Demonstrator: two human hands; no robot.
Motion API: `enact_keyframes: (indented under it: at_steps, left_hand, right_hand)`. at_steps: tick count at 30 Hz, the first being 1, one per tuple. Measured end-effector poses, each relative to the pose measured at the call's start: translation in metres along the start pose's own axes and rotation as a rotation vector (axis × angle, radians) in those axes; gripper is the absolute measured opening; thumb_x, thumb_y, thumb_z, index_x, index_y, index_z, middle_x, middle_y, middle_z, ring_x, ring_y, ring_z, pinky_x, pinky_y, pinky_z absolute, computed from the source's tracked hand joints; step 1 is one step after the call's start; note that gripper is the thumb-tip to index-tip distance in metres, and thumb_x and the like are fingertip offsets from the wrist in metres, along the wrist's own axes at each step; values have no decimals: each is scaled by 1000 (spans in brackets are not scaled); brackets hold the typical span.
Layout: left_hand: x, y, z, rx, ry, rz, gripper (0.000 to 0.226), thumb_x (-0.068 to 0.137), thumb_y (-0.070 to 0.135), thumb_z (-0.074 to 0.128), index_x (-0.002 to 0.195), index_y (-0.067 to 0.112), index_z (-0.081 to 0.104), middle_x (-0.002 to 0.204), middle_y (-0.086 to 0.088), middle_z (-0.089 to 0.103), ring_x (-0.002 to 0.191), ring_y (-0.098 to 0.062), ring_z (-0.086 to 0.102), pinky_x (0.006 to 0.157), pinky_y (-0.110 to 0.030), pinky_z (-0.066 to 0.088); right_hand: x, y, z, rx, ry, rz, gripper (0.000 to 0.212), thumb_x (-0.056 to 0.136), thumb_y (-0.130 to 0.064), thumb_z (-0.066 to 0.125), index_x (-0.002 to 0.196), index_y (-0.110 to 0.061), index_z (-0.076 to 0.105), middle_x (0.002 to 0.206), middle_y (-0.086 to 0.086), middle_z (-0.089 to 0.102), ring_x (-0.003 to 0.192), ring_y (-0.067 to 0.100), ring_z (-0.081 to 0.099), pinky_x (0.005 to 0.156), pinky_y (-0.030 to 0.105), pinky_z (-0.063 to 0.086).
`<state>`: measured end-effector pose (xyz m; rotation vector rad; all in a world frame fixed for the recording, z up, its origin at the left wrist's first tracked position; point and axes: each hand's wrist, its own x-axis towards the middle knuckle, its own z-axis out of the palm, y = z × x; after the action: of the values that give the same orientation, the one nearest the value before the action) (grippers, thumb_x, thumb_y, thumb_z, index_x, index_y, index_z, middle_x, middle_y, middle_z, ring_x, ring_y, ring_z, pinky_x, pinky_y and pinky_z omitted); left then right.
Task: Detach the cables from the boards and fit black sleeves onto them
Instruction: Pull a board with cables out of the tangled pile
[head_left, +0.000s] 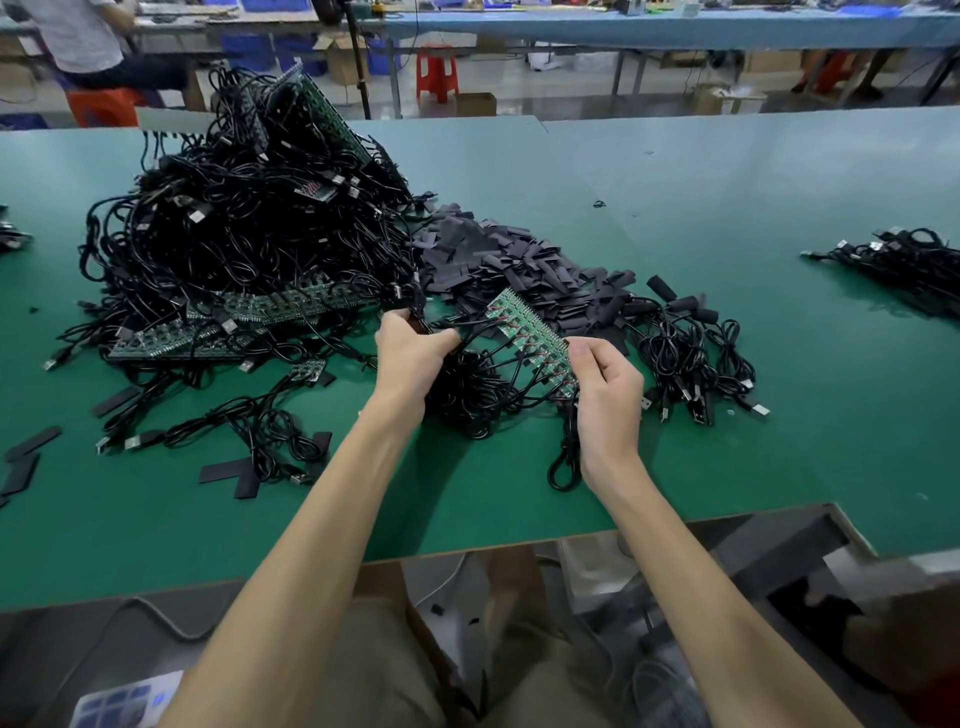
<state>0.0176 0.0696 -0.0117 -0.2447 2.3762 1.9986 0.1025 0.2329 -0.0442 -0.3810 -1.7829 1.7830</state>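
A green circuit board strip (524, 332) with several black cables soldered along it is held above the green table (675, 322). My right hand (605, 395) grips the strip's near end. My left hand (413, 353) is closed around black cables (467, 384) that run from the board. A heap of flat black sleeves (498, 260) lies just behind the board. A large tangle of cables and boards (249, 239) rises at the left. Sleeved cables (696, 348) lie right of my right hand.
Loose black sleeves (228, 473) and stray cables lie on the table at front left. Another cable bundle (904, 265) sits at far right. The table's front edge runs near my elbows. A seated person (78, 41) and a red stool (437, 70) are beyond the table.
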Motion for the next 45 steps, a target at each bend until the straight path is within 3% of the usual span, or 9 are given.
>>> enact_keyframes:
  at_steps: [5,9,16,20,23,27,34,38,45]
  left_hand:
    - [-6,-3,-1,-4,-59,35,33,89,16,73,111,2,54,92,-9,65,73,-18,67,71,-32,58]
    - [-6,-2,-11,212,-45,87,51,96,33,68,124,4,38,105,-15,68,95,-30,70,85,-48,58]
    - [-17,-2,-20,758,150,435,55,96,25,66,141,2,43,139,-19,32,125,-35,37,96,-36,36]
    - [-22,9,-17,646,-89,738,43,101,19,59,143,10,55,143,-6,54,132,-19,48,114,-31,33]
    - [-22,10,-9,527,-261,584,36,108,31,49,137,13,60,122,4,66,111,-9,58,94,-19,41]
    - [-22,4,-1,636,-211,552,43,109,39,41,92,7,64,78,-2,65,69,-27,53,60,-34,40]
    - [-15,22,3,346,-211,513,23,106,31,55,101,15,71,67,13,67,57,2,61,58,-14,45]
    - [-9,25,-1,164,-257,423,16,100,21,66,98,8,76,81,-2,71,69,-11,65,69,-26,57]
    - [-11,27,0,267,-235,489,8,95,14,73,97,7,77,78,3,71,65,-3,61,68,-20,51]
  right_hand:
    - [0,-1,-1,29,66,-3,22,106,-19,57,94,-29,71,80,-17,69,74,-5,58,72,10,47]
    - [0,-1,-1,38,89,-2,21,106,-20,56,95,-30,72,81,-21,71,78,-7,60,75,11,48]
    - [0,3,-2,35,86,-13,19,106,-22,56,96,-28,72,75,-21,68,71,-4,56,69,12,47]
    - [0,2,-1,26,82,-19,18,105,-23,57,99,-27,73,87,-17,73,81,-3,63,76,14,49]
    - [1,2,-2,24,76,-15,18,105,-23,58,99,-27,73,88,-15,74,82,-2,64,77,16,50]
    - [2,5,-1,1,44,-20,17,105,-21,58,98,-25,73,88,-16,73,85,-3,64,79,15,48]
    - [0,7,0,3,-111,-49,14,103,-23,62,100,-26,75,94,-14,76,91,1,69,81,15,51]
    - [0,7,0,13,-172,-59,10,98,-28,69,94,-32,77,92,-9,77,88,5,70,78,19,52]
    - [-2,7,-2,-56,-226,-53,14,84,-38,83,92,-27,78,87,-5,77,87,20,71,87,51,56]
